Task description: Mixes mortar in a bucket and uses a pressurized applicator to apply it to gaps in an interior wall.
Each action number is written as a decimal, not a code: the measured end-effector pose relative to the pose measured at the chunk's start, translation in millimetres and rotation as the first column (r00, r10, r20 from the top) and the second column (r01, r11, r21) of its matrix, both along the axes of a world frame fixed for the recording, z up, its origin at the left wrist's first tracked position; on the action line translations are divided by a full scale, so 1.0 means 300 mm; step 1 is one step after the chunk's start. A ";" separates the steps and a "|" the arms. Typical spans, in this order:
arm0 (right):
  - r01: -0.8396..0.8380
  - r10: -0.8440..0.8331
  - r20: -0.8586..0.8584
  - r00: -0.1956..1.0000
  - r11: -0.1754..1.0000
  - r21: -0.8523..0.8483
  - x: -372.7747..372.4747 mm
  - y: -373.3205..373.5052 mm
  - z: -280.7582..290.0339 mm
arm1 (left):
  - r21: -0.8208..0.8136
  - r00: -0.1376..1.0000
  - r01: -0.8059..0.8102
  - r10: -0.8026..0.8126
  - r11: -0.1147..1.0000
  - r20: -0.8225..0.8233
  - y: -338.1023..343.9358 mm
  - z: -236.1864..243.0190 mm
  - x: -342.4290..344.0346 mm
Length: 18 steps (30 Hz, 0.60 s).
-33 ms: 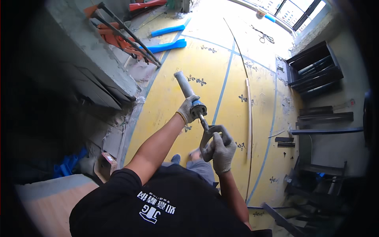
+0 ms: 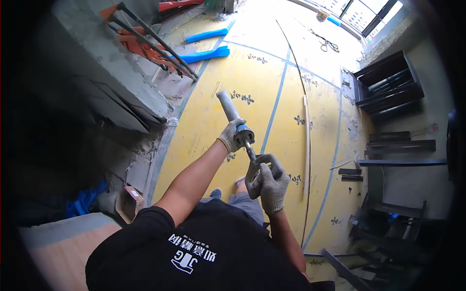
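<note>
My left hand [image 2: 233,134], in a pale knitted glove, is closed around a tube-shaped tool [image 2: 229,106] at its blue collar. The long grey tube points away from me, over the yellow floor. From its dark round end cap [image 2: 244,136], a metal rod [image 2: 250,151] runs back toward my body. My right hand [image 2: 273,186], gloved too, is closed at the rod's near end on a grey looped handle [image 2: 253,180]. My fingers partly hide the handle.
Yellow floor sheeting [image 2: 242,72] with blue tape seams lies underfoot. A long thin strip [image 2: 307,145] stretches across it to my right. Orange-and-black stands [image 2: 150,46] and blue pieces [image 2: 206,35] lie far left. Dark metal frames [image 2: 388,85] line the right wall. A small carton [image 2: 132,196] sits at left.
My right leg and foot below my hands have shifted slightly forward. Both hands keep their grip on the tool, with almost no movement.
</note>
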State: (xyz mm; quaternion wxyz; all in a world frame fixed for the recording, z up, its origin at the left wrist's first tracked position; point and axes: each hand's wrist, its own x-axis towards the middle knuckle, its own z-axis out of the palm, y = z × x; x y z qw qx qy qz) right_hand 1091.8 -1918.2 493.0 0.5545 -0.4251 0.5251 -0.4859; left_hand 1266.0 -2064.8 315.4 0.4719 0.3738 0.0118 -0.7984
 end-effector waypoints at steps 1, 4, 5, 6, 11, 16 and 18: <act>-0.038 0.040 -0.028 0.999 0.998 0.059 -0.015 -0.055 -0.017 | 0.022 1.000 -0.003 0.003 1.000 -0.002 -0.045 -0.051 -0.019; -0.223 0.223 -0.229 0.948 0.974 0.023 -0.118 -0.239 -0.080 | 0.113 0.995 0.102 -0.099 0.988 -0.033 -0.190 -0.246 -0.061; -0.307 0.290 -0.330 0.898 0.952 0.000 -0.164 -0.318 -0.086 | 0.115 0.995 0.099 -0.101 0.988 0.014 -0.244 -0.304 -0.089; -0.336 0.313 -0.457 0.833 0.941 0.033 -0.210 -0.367 -0.071 | 0.147 0.993 0.109 -0.116 0.983 0.036 -0.297 -0.347 -0.095; -0.638 0.659 -0.603 0.449 0.709 0.301 -0.402 -0.738 0.240 | 0.172 0.981 0.188 -0.193 0.967 0.011 -0.599 -0.375 -0.134; -0.773 0.676 -0.694 0.246 0.569 0.280 -0.550 -1.141 0.352 | 0.337 0.969 0.154 -0.209 0.929 0.133 -1.043 -0.325 -0.249; -0.776 0.645 -0.725 0.241 0.577 0.255 -0.561 -1.333 0.351 | 0.309 0.972 0.162 -0.205 0.937 0.112 -1.225 -0.340 -0.273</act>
